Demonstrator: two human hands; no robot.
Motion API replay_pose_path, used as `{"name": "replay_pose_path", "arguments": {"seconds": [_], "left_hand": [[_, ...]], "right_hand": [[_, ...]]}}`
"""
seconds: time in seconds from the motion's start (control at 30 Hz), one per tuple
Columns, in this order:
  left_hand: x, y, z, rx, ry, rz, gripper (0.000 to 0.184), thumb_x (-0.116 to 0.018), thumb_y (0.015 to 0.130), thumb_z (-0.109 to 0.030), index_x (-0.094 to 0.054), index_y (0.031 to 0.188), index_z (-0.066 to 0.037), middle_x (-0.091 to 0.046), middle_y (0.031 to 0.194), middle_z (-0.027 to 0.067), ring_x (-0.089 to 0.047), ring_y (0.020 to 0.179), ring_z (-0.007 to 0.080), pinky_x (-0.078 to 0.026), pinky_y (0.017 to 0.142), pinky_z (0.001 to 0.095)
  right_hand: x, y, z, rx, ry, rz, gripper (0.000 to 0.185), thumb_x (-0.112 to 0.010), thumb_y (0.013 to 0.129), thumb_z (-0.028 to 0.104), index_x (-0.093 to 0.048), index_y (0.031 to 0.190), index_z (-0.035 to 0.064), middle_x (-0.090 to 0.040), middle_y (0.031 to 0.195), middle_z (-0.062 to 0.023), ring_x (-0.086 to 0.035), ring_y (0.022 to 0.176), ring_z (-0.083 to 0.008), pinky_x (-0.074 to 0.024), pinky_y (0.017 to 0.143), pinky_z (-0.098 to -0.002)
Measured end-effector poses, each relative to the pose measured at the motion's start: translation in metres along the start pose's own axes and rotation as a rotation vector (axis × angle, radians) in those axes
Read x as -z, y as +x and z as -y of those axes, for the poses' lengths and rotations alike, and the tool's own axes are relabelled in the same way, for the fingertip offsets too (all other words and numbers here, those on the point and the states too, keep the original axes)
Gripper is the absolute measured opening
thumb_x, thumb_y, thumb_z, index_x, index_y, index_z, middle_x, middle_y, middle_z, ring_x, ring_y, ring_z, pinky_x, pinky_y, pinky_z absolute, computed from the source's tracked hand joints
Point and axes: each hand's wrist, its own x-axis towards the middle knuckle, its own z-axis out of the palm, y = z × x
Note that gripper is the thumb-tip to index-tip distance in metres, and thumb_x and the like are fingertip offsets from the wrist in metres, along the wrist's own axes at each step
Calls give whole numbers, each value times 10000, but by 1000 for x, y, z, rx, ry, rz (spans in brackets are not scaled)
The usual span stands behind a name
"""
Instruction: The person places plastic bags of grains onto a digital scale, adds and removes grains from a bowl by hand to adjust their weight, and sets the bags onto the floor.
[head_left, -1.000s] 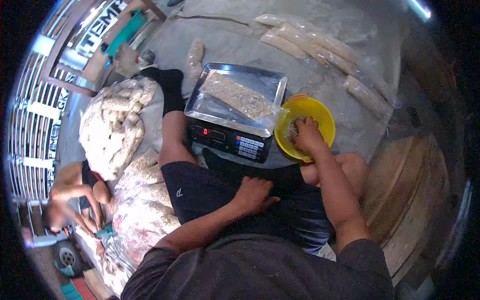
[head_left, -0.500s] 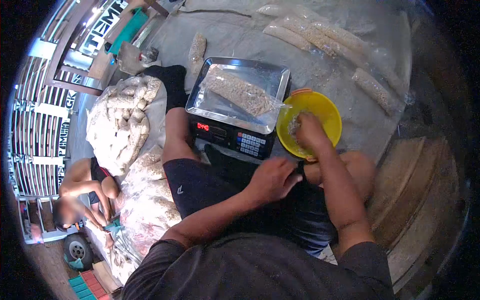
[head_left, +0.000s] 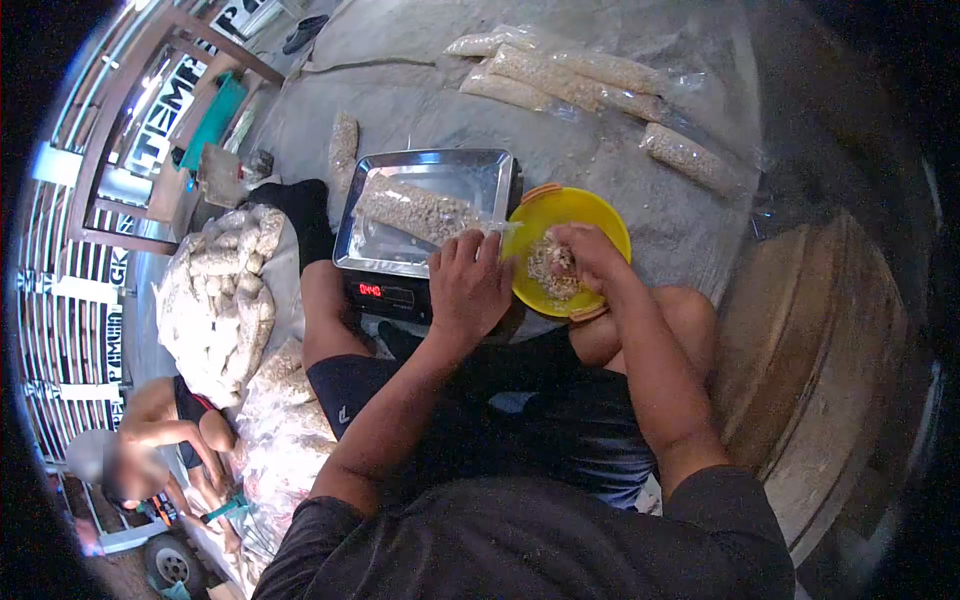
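A clear plastic bag packed with pale soybeans (head_left: 415,207) lies aslant on the metal tray of a digital scale (head_left: 480,165), whose red display reads 0440. My left hand (head_left: 468,290) is over the tray's near right edge, fingers apart, by the bag's loose plastic end; whether the fingertips touch it is hidden. Inside a yellow bowl (head_left: 618,225), my right hand (head_left: 592,256) has its fingers curled around some loose soybeans (head_left: 550,268). More loose beans lie at the bowl's bottom.
Several filled bags (head_left: 545,80) lie on the grey sheet beyond, one more bag (head_left: 690,158) at right and another (head_left: 343,140) left of the scale. A large heap of bags (head_left: 215,300) is at left, near a seated person (head_left: 165,430). Wooden boards (head_left: 800,360) stand right.
My left hand has moved forward from above my lap to the scale tray's edge. My right hand stays in the bowl, its fingers now around beans. The whole view has shifted.
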Motion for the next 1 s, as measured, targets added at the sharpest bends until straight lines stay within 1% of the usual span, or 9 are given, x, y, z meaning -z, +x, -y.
{"name": "replay_pose_path", "arguments": {"seconds": [0.03,0.13,0.23,0.43,0.53,0.67,0.73,0.93,1.0], "left_hand": [[-1,2,-4,18,-14,-37,306,-663,850,-195,-603,1129,-84,-605,1034,133,-595,952,352,-461,818,484],[-18,9,-3,91,41,14,161,-649,840,-168,-608,952,-59,-598,930,130,-598,886,360,-458,751,483],[-33,2,12,170,-163,81,108,-646,828,-126,-585,859,-42,-611,842,171,-617,821,408,-476,710,508],[-35,-3,18,247,-391,20,105,-621,882,-91,-672,942,-23,-672,845,196,-670,801,387,-526,725,454],[-25,1,20,398,-543,178,159,-612,910,-125,-697,982,-13,-691,903,207,-688,845,367,-531,738,429],[-20,4,22,692,-716,173,185,-595,908,-115,-700,1020,-11,-701,865,203,-693,823,388,-531,703,401],[-24,0,21,506,-575,66,181,-617,920,-136,-702,1011,-4,-711,878,198,-700,808,372,-540,723,409],[-32,-7,20,311,-492,0,154,-614,914,-133,-681,994,-19,-691,934,197,-663,886,403,-530,771,462],[-31,-9,17,317,-520,-11,126,-606,901,-124,-663,951,-24,-677,904,198,-654,879,403,-517,753,485]], "right_hand": [[-1,0,3,-67,217,34,219,-617,938,245,-649,1028,48,-654,874,-55,-654,713,-169,-569,625,-318],[-12,8,-5,-104,232,-14,230,-637,938,283,-623,1044,79,-621,818,-19,-617,670,-142,-544,593,-287],[-15,-13,7,-130,-8,228,226,-634,961,296,-620,1048,87,-596,796,6,-565,641,-95,-496,560,-235],[-46,-4,0,20,151,360,230,-616,1002,299,-620,1080,83,-595,808,35,-531,654,-52,-433,554,-204],[-58,-8,15,30,59,317,242,-615,1001,309,-642,1056,74,-598,800,35,-540,650,-59,-435,558,-208],[-39,16,-4,167,-378,153,252,-615,998,306,-678,1014,63,-613,793,22,-557,651,-78,-449,566,-215],[-30,14,-3,231,-859,-62,260,-611,998,298,-691,996,51,-620,788,15,-564,650,-89,-456,572,-223],[-49,-55,42,-3,210,145,266,-541,1026,217,-667,1118,2,-652,872,-28,-606,734,-112,-514,619,-251],[-49,-43,33,9,217,239,262,-556,1006,202,-689,1124,9,-671,911,-36,-622,767,-122,-524,662,-257]]}}
